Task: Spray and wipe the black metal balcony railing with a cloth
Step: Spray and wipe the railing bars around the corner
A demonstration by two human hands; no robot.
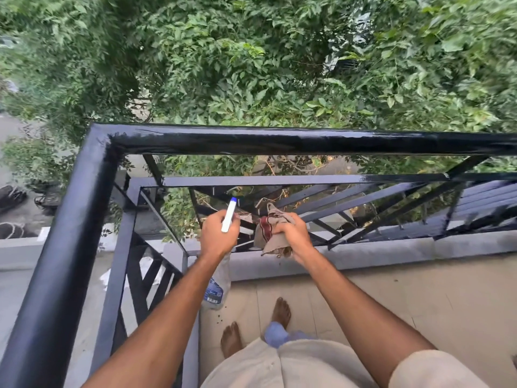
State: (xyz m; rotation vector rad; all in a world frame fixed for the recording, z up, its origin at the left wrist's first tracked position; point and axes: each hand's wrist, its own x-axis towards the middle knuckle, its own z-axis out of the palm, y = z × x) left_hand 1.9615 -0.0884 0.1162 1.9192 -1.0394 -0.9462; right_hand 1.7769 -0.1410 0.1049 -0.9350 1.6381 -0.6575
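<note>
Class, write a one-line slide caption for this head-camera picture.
Left hand holds spray bottle; right hand presses cloth to railing.

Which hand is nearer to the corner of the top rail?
Left. The left hand, holding the spray bottle, is below and right of the corner; the right hand, gripping the cloth, is farther right.

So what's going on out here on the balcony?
A person is cleaning the black metal railing. Their left hand holds a clear spray bottle, its white nozzle aimed at the lower bars. Their right hand grips a bunched beige cloth with a dark red stripe, held against the slanted bars low in the corner. The top rail looks glossy, possibly wet. They stand barefoot on the tiled floor.
</note>
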